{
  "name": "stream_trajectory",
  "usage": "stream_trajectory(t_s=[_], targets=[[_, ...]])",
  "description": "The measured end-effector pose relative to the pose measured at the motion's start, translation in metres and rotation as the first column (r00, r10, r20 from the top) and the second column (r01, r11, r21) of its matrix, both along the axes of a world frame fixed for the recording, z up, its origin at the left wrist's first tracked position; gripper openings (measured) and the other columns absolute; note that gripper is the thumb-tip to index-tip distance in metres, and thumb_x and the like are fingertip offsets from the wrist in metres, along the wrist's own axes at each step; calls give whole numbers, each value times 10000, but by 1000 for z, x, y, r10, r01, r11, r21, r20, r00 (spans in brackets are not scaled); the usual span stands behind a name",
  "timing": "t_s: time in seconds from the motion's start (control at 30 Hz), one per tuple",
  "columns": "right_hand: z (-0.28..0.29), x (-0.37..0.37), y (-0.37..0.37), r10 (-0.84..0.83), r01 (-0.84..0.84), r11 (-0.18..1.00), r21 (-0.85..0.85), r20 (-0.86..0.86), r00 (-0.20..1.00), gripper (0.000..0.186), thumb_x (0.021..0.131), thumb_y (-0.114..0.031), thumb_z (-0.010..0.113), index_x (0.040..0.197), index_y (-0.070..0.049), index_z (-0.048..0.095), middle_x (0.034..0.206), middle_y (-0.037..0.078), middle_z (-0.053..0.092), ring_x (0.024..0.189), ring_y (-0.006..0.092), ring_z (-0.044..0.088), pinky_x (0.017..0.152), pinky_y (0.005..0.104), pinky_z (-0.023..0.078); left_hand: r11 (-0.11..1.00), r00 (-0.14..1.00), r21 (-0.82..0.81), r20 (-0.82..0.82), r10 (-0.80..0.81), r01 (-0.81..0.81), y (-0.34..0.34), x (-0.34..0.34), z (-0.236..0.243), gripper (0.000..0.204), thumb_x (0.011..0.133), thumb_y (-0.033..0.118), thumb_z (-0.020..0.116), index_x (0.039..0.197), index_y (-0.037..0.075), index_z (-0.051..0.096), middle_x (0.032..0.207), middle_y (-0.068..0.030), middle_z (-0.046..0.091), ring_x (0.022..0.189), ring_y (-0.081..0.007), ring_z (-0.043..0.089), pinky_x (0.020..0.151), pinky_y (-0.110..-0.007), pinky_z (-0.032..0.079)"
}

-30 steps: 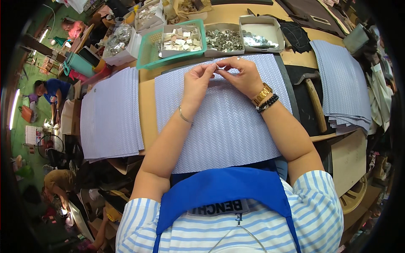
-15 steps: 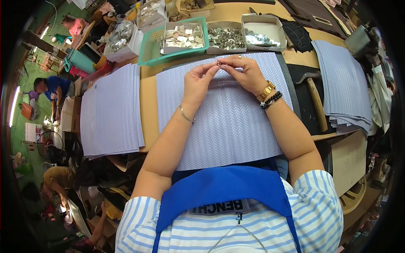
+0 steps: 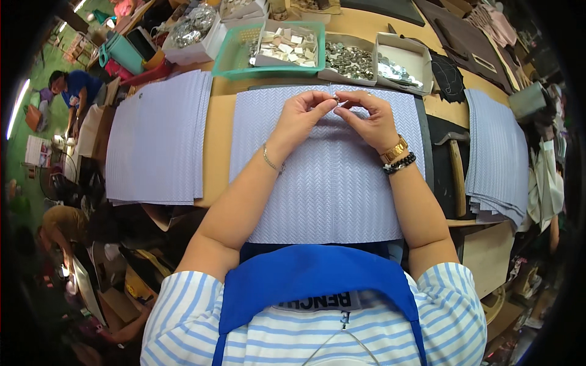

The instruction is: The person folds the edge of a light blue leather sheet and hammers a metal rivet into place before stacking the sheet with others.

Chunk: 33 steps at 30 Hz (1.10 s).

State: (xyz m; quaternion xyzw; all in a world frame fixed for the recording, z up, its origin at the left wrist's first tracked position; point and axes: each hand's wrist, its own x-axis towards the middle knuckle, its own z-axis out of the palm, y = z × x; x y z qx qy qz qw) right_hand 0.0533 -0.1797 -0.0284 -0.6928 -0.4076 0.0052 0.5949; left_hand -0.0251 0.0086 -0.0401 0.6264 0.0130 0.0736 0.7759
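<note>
Both hands meet over the far edge of a lavender panel (image 3: 323, 195) embossed with a woven pattern, which lies flat before me. My left hand (image 3: 304, 119) pinches a small shiny metal piece (image 3: 336, 101) between thumb and fingertips. From the other side, my right hand (image 3: 371, 122) has its thumb and forefinger closed on the same piece. Its exact kind is too small to make out, and the fingertips partly cover it. Just beyond the hands stand an open box of small metal fittings (image 3: 354, 60) and a white box of flat silvery discs (image 3: 394, 70).
A teal basket (image 3: 227, 66) holds a box of small white squares (image 3: 290, 46). Stacks of lavender panels lie at left (image 3: 155, 140) and right (image 3: 497, 152). A wooden-handled hammer (image 3: 456, 174) rests on black material at right. People sit working at far left.
My head view has shifted, so the table and boxes sit differently in the picture. Both hands still pinch the small metal piece, with the right fingers bent a little differently.
</note>
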Motion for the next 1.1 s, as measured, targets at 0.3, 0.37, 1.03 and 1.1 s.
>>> stream_trajectory(t_s=[0.3, 0.37, 1.03, 1.1], targets=[[3, 2, 8, -49, 37, 997, 62, 213, 976, 297, 833, 18, 823, 1119, -45, 772, 1091, 107, 778, 996, 195, 747, 897, 308, 593, 999, 1000, -36, -10, -1, 1, 6, 2, -4, 187, 978, 149, 750, 1104, 12, 736, 1019, -22, 740, 928, -73, 651, 841, -225, 521], [5, 1, 7, -52, 32, 995, 97, 203, 978, 293, 821, 29, 826, 1101, -47, 780, 1073, 112, 783, 983, 207, 756, 871, 302, 604, 1000, 1000, -9, -5, 16, -16, 2, 2, 2, 230, 959, 195, 778, 1076, 0, 748, 996, -38, 748, 920, -85, 659, 832, -240, 529], [-12, 11, 14, -202, 192, 979, -76, -167, 965, 218, 869, -38, 822, 1070, -5, 745, 1090, 90, 772, 943, 139, 751, 824, 268, 628, 251, 964, 935, 216, 154, -250, 30, 1, -6, 554, 980, 372, 681, 1442, 85, 571, 1452, -175, 595, 1419, -403, 476, 1163, -519, 362], [-13, 13, 13, -205, 188, 974, -126, -137, 969, 204, 872, -44, 820, 1059, -5, 749, 1084, 96, 777, 931, 135, 751, 819, 266, 624, 245, 976, 949, 164, 146, -197, 29, 1, 4, 575, 977, 377, 675, 1477, 122, 547, 1479, -154, 590, 1436, -387, 476, 1164, -577, 346]])
